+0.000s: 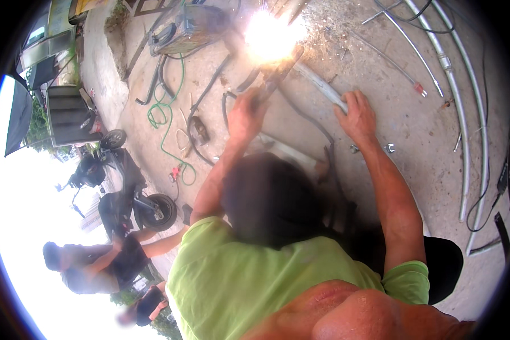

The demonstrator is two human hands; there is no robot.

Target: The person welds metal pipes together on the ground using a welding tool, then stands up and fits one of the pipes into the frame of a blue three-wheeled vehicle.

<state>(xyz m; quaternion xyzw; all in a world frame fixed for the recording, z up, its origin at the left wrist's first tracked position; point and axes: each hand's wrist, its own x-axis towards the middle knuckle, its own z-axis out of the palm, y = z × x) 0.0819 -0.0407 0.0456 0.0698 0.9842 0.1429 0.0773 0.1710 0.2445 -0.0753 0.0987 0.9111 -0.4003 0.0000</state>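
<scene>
Head view: both bare hands are working well apart over a concrete floor (pixel 221 73), directions taken from mid-view. Left hand (pixel 246 116) is sitting at 12 o'clock, fingers closing round a dark bar (pixel 278 75); whether this is a tool or part of the piece, cannot tell. Right hand (pixel 357 116) is lying at 2 o'clock, clamping over the near end of a grey pipe (pixel 322 85). Pipe is slanting at 1 o'clock, its far end reaching toward the dark bar; glare is hiding whether the two are touching. Bright flash (pixel 273 38) is burning at 12 o'clock, beyond the left hand, sparks spraying round it

Around the hands: metal box (pixel 195 28) is standing at 11 o'clock; green cord (pixel 165 107) is looping at 10 o'clock, with a small brown object (pixel 199 130) lying between it and the left forearm. Cord with a red plug (pixel 419 89) is lying at 2 o'clock, beyond the right hand; long bent pipes (pixel 449 73) are curving down past it, farther out. Motorbike (pixel 130 192) is standing at 9 o'clock, one person (pixel 90 263) showing at 8, another person (pixel 147 306) at 7
</scene>
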